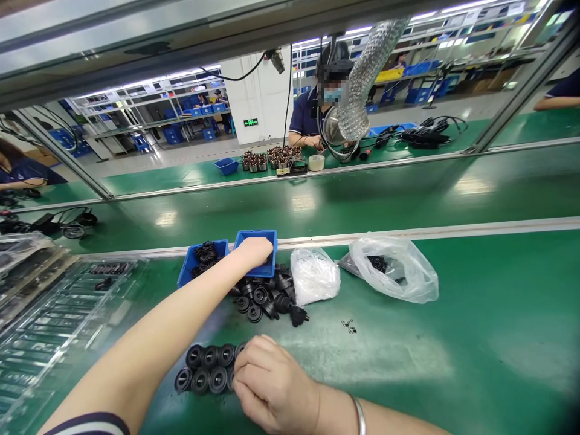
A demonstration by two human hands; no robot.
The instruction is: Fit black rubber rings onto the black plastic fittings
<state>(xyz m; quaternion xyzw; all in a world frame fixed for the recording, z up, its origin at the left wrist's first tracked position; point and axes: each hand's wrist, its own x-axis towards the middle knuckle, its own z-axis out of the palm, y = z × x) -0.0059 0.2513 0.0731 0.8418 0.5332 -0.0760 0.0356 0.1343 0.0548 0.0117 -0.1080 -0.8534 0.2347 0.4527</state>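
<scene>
Head view: the right hand (272, 386), fingers curled narrow, touches the end of two rows of black rubber grommets (209, 368) on the green counter (399, 356), round open ends facing up, any grip hidden. Beyond a loose grommet pile (265, 299), the left hand (254, 252) dips into a blue bin (256, 234), its grip unclear, with a white plastic bag (315, 276) just right

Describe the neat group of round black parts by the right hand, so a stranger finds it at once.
On the green bench, look below the two blue plastic bins. There, two tidy rows of black rubber parts stand against the right hand, unlike the loose heap of similar parts just above them.
</scene>
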